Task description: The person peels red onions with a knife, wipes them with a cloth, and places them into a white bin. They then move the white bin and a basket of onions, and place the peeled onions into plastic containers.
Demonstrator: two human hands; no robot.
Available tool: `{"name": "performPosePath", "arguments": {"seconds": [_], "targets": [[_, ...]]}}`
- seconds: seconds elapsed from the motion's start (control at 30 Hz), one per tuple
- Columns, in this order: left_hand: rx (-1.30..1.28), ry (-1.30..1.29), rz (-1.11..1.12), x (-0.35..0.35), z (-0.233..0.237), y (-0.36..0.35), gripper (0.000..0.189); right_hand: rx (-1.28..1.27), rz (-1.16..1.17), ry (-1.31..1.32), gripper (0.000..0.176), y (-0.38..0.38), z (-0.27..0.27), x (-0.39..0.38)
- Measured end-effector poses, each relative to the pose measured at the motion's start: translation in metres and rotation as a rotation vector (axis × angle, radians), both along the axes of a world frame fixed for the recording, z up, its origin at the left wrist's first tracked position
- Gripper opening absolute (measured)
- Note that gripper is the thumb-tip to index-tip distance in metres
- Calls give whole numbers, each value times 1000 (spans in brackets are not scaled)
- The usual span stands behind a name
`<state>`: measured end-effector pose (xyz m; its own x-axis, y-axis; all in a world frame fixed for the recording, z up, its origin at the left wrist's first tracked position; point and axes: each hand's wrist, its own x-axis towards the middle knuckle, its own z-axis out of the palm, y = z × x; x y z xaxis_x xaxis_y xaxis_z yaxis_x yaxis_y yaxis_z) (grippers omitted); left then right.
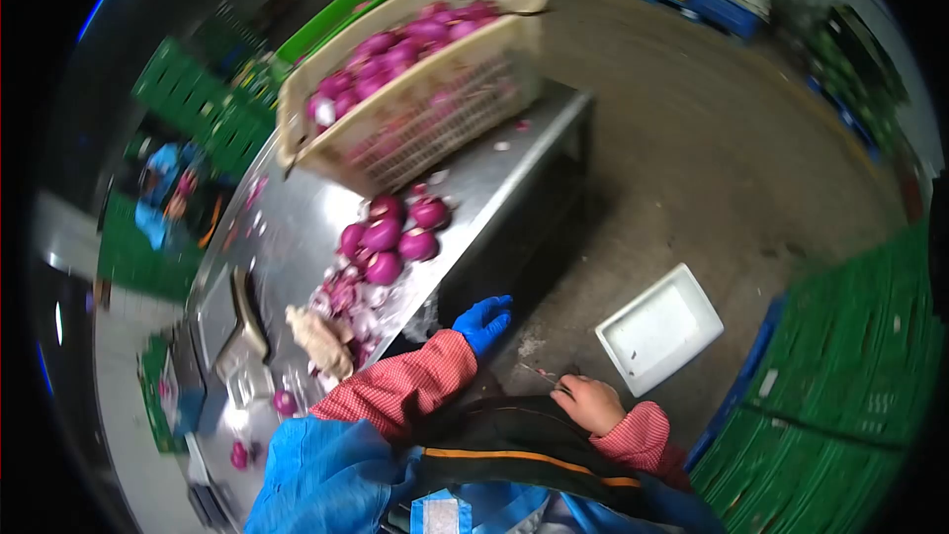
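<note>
My left hand (pixel 483 324), in a blue glove, hangs off the near edge of the metal table with its fingers stretched out and nothing visible in them. My bare right hand (pixel 590 404) is closed round what looks like a small knife (pixel 541 373), its thin blade pointing left. On the table, several peeled red onions (pixel 383 235) sit in a cluster beyond my left hand. Loose onion skins (pixel 358 309) lie nearer me, beside a crumpled pale cloth or glove (pixel 321 341). A cream plastic basket (pixel 425 114) at the far end is heaped with red onions.
The steel table (pixel 494 168) runs along my left. A white tub (pixel 660 328) lies on the floor to the right, near stacked green crates (pixel 840 336). Beyond the basket is a green crate (pixel 351 5). Another person (pixel 176 193) is at the far left.
</note>
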<state>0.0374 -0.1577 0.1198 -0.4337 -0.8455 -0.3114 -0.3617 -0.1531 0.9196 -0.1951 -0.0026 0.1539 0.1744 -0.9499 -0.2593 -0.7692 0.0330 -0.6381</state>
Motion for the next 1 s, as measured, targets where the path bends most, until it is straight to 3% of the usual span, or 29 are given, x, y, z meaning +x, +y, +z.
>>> {"name": "performPosePath", "arguments": {"seconds": [0.1,0.2,0.27,0.43,0.5,0.7,0.83,1.0], "targets": [[28,165,120,47,4,23,46,20,85,3,27,-31,5,13],[-87,162,282,96,21,43,40,-69,120,-34,22,-67,17,38],[-137,232,403,131,8,44,37,-82,49,-120,21,-98,29,61],[-449,215,610,206,45,7,39,-295,-216,-528,19,-170,37,116],[-647,191,700,225,65,-19,37,-267,-341,-543,18,-205,27,125],[-1198,-169,492,243,133,-102,42,-523,-506,-490,19,-303,68,144],[-1341,-225,329,221,161,-160,51,-832,-410,-322,23,-362,107,119],[-1368,-441,224,174,191,-227,63,-1014,-565,-168,32,-458,158,34]]}}
